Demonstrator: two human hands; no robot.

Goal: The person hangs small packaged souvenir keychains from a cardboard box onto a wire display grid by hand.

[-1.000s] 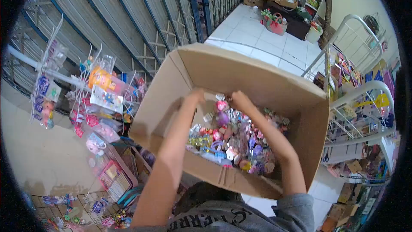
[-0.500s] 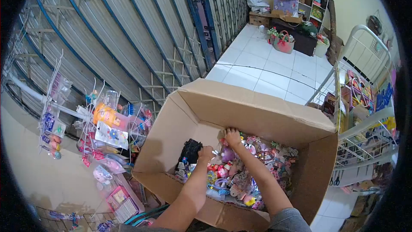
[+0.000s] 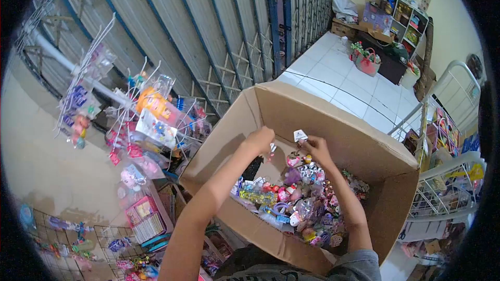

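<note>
Both hands are raised inside an open cardboard box [image 3: 333, 117], above a pile of small colourful trinkets [image 3: 307, 203]. My right hand [image 3: 317, 149] pinches a small white card [image 3: 300, 135]; round pink and yellow trinkets [image 3: 295, 160] show just below it. Near the box's left corner, my left hand [image 3: 262, 139] is closed, with a small pale piece [image 3: 272, 148] showing at its fingertips; I cannot tell what that piece is. Under the left wrist lies a black bundle [image 3: 253, 168], partly hidden by the arm.
Wire racks with packaged accessories [image 3: 156, 109] stand close on the left, beside a folding metal shutter [image 3: 208, 31]. A white wire rack [image 3: 442, 187] is at the right. Behind the box, white floor tiles [image 3: 333, 67] lead to a basket [image 3: 367, 62] and shelves [image 3: 409, 23].
Both hands have risen from the pile, the right one bringing up the white card. My view has shifted, so the box sits further right.
</note>
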